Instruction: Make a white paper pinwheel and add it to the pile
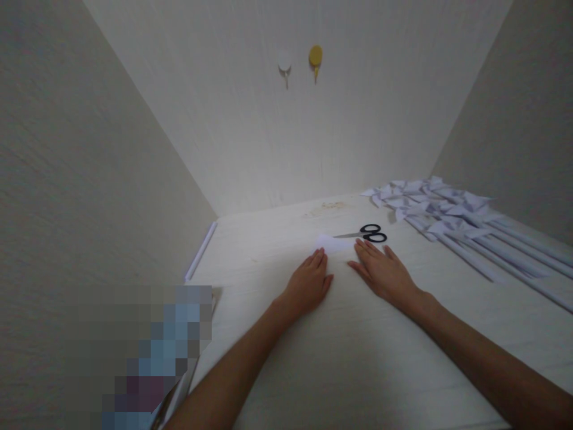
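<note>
A small piece of white paper lies flat on the white tabletop. My left hand rests palm down with its fingertips at the paper's left end. At its right end, my right hand lies flat with the fingers stretched and the thumb apart. Just beyond the paper is a pair of scissors with black handles, its blades pointing left. The blade tips lie close to the paper's far edge; whether they touch it I cannot tell.
Several folded white paper pinwheels on rolled paper sticks are heaped at the right. A white paper roll lies along the left wall. A white hook and a yellow hook are on the back wall. A pixelated patch covers the lower left.
</note>
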### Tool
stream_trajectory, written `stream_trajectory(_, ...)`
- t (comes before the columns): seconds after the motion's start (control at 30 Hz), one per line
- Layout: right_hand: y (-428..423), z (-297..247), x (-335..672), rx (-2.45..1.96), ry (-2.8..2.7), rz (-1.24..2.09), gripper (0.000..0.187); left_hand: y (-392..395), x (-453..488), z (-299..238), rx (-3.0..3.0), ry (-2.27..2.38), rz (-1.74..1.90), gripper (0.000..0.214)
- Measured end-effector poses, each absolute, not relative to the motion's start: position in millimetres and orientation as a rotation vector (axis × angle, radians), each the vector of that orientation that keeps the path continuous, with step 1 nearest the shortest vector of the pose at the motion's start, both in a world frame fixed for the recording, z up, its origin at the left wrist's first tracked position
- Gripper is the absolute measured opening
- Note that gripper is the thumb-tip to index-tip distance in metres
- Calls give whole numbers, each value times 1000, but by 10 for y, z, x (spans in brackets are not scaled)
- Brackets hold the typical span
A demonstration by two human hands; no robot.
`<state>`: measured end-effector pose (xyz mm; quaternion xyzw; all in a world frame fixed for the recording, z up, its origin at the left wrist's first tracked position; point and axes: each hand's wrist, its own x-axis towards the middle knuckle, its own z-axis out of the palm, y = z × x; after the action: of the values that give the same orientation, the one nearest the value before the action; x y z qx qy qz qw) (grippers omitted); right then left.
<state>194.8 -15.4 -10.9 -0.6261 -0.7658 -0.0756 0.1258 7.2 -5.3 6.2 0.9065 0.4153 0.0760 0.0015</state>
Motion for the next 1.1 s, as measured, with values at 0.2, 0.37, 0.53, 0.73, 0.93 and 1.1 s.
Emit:
stream_trajectory(0.2,-86,-137,1955,-1638,-2276,-201,54,-42,46,57,2818,1281,268,50)
stream_trajectory(0.37,-52,-126,1889,-1519,-2281,-274,57,-20,36,41,2802,1309,282,50)
stream_trajectory(0.53,-65,-149,1837,-1389,-2467,-147,50,-20,37,24,2808,1350,274,54)
stream_trajectory(0.73,-81,-219,1735,-1401,-2437,-145,48,-28,73,21,2867,1320,231,51)
stream_trajectory(0.93,-108,-208,1672,-1501,-2373,-122,47,-80,168,-1,2806,1484,182,50)
stream_trajectory(1.1,-125,-173,1685,-1518,-2365,-85,51,-128,154,39,2719,1688,165,55)
